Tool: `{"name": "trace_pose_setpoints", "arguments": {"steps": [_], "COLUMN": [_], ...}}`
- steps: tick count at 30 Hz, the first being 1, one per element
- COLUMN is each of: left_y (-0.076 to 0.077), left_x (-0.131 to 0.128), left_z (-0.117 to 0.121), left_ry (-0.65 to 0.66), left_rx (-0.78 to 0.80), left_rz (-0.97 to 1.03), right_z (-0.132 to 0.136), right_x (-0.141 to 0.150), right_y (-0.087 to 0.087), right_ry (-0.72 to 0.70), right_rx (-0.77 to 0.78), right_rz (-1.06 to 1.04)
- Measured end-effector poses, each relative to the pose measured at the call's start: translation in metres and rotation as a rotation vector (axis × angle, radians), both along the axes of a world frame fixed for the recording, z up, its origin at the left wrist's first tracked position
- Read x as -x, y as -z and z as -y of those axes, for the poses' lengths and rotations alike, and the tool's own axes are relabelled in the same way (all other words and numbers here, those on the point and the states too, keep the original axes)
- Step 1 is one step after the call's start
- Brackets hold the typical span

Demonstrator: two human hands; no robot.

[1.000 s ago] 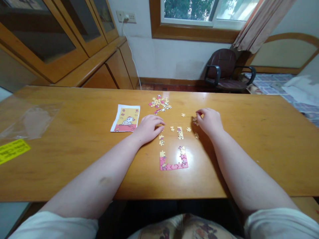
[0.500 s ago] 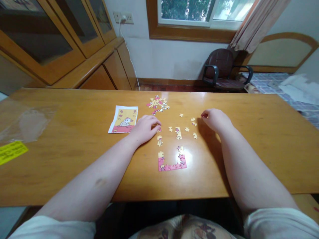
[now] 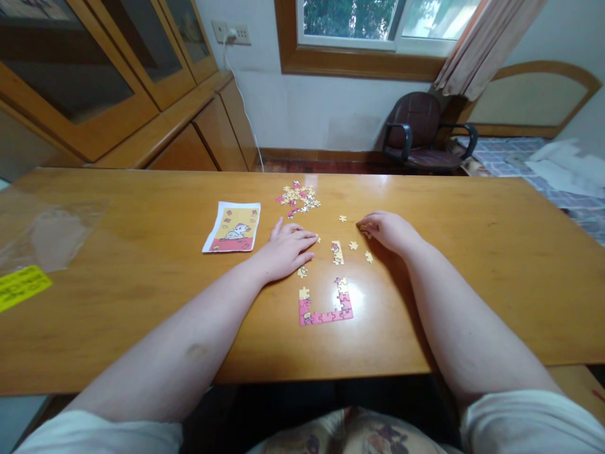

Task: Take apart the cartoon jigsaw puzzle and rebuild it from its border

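Lying near the worktop's left edge, a clear, wrinkled plastic bag (image 3: 61,236) sits just behind a flat yellow label with dark print (image 3: 23,287). Left of centre is a white-bordered rectangular picture sheet (image 3: 234,228), yellow over pink, showing a white animal. The left hand (image 3: 286,252) is palm down, fingers apart, partly covering thin yellow puzzle pieces. Beyond it, towards the far edge, is a heap of yellow and pink interlocking pieces (image 3: 299,198). A U-shaped pink-and-yellow puzzle section (image 3: 326,317) lies towards the front edge; a joined yellow strip (image 3: 337,252) lies behind its right arm. The right hand (image 3: 388,231) has its fingertips together at small pieces; whether they grip one cannot be told. A single yellow knobbed piece (image 3: 368,256) lies just in front.

A brown wooden cabinet with glass doors (image 3: 142,94) has a dark, indistinct interior.

The worktop (image 3: 496,252) is smooth, glossy, grained wood. Beyond it stand a wood-framed window (image 3: 350,60) and a maroon padded armchair (image 3: 418,120).
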State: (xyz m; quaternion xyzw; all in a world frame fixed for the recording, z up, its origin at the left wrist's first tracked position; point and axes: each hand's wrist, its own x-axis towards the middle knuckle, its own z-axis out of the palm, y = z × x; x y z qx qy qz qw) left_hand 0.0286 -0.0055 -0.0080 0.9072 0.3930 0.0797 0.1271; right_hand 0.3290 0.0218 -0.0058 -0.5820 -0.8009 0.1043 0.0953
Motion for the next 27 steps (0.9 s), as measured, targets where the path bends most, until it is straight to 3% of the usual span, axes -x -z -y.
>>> {"name": "trace_pose_setpoints", "arguments": {"steps": [12, 19, 27], "left_y": [-0.001, 0.001, 0.0], "left_x": [0.006, 0.01, 0.012], "left_z": [-0.002, -0.005, -0.007], "left_ry": [-0.07, -0.123, -0.152], "left_rx": [-0.033, -0.041, -0.07], "left_rz": [0.046, 0.081, 0.153], "right_z": [0.0, -0.003, -0.003], "right_x": [-0.007, -0.017, -0.015], "right_y": [-0.003, 0.0, -0.001], "right_ry": [0.301, 0.165, 0.152], "right_rx": [-0.015, 0.023, 0.009], "right_rz": [-0.008, 0.001, 0.013]}}
